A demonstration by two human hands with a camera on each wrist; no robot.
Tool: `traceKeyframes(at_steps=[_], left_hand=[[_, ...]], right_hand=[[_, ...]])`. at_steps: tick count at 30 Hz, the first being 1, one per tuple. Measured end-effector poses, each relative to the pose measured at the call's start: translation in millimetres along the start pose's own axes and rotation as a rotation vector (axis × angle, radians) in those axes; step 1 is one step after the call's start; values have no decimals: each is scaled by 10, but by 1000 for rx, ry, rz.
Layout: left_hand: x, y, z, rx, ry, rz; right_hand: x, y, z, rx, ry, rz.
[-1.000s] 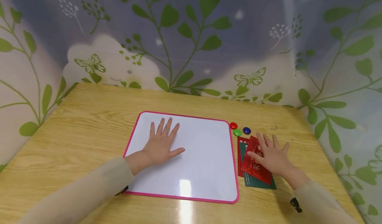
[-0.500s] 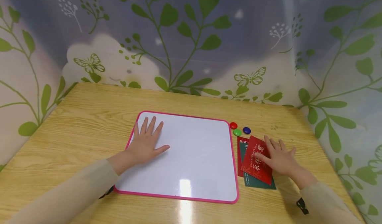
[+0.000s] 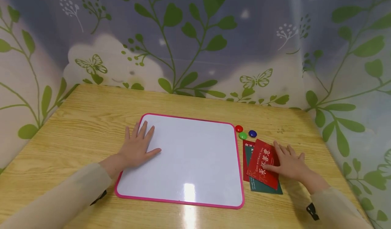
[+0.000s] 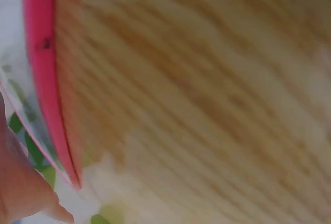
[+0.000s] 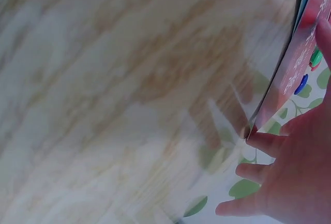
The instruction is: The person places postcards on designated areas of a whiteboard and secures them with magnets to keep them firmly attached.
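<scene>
My left hand (image 3: pixel 134 150) lies with spread, straight fingers over the left edge of a white board (image 3: pixel 195 161) with a pink rim. In the left wrist view, part of that hand (image 4: pixel 23 190) shows beside the pink rim (image 4: pixel 44 63). On the right, my right hand (image 3: pixel 290 163) is at the right edge of the top red card (image 3: pixel 256 164), which bears white writing. Its thumb lies over the card's face. In the right wrist view, a fingertip meets the card's corner (image 5: pixel 269 113) and the other fingers extend straight. Under it lie a green card (image 3: pixel 258 187) and another red card (image 3: pixel 245 169).
Red (image 3: pixel 239 128), green (image 3: pixel 242 135) and blue (image 3: pixel 252 133) round magnets sit beyond the cards, beside the board's far right corner. The wooden table (image 3: pixel 100 120) meets a leaf-patterned curtain (image 3: pixel 195 52) at the back and sides.
My left hand has slid left across the board to its left edge. My right hand has moved slightly right and nearer, off the middle of the top red card to its right edge.
</scene>
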State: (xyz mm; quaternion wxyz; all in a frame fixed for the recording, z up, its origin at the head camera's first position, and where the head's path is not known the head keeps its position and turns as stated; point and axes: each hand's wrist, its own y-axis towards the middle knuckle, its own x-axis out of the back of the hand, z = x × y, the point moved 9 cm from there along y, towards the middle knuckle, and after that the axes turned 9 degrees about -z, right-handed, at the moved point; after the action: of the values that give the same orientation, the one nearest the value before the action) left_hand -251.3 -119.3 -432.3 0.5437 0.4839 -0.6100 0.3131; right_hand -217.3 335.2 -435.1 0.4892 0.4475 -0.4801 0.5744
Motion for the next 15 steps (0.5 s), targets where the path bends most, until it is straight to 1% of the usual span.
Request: traceKeyframes(at_steps=[6,10,12,15], left_hand=[[-81,-1,52,6,15,35],[-115,-1,68,11,26,58],[-116,-2,62,12,21,63],[-114,1,49,11,16,65]], right_hand=[[10,9,17,9,-6,-29],[39,20,35,0,13,-56],[49,26,38,-21,54,-50],[64,41,34,-73,160,-41]])
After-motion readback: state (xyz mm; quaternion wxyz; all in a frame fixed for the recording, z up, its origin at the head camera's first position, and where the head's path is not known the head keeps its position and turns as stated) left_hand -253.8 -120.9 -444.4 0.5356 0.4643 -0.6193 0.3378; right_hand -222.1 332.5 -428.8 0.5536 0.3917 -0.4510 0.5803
